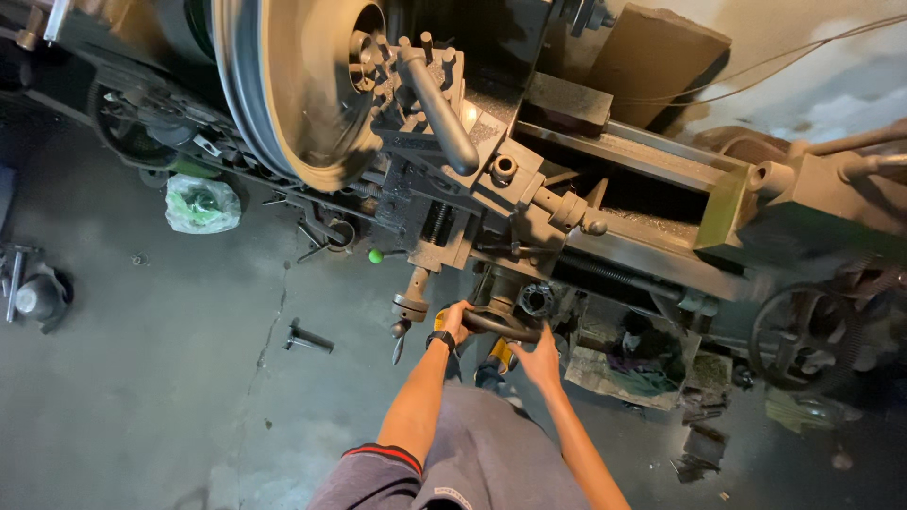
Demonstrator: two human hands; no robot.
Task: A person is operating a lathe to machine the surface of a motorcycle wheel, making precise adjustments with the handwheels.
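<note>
A big metal lathe is stretching across the far side of the scene, its bed running out to the right so the carriage can travel along it. At the far left a large disc is spinning, blurred, facing the tool post. A green plastic bag is lying on the concrete floor to the left, with a loose bolt nearer. The handwheel is sitting low on the near face of the carriage, within easy reach. The left hand is curling closed around its left rim, while the right hand is resting half-open against its near right edge, fingers spread, apparently steadying it
</note>
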